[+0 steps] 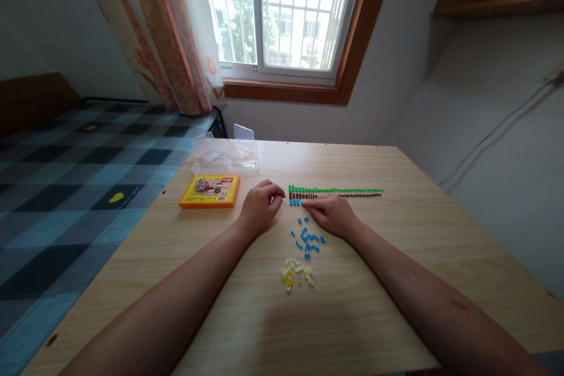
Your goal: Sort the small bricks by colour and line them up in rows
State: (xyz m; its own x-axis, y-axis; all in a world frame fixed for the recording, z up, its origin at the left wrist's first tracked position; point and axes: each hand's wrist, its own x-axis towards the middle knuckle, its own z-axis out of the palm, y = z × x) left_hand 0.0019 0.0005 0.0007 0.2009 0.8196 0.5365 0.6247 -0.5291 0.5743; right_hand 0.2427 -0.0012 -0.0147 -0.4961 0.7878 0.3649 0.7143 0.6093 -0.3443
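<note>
My right hand reaches in from the right. Its fingers are together, and their tips touch a small blue brick at the end of a short blue row. Just behind lie a long row of dark brown bricks and a long row of green bricks. My left hand rests on the table left of the rows, its fingers curled in with nothing visible in them. Nearer to me are a loose pile of blue bricks and a pile of pale and bright yellow bricks.
A yellow-orange box lies flat on the wooden table, left of my left hand. Behind it stand clear plastic containers. A bed with a checked cover borders the table's left side; a window is beyond.
</note>
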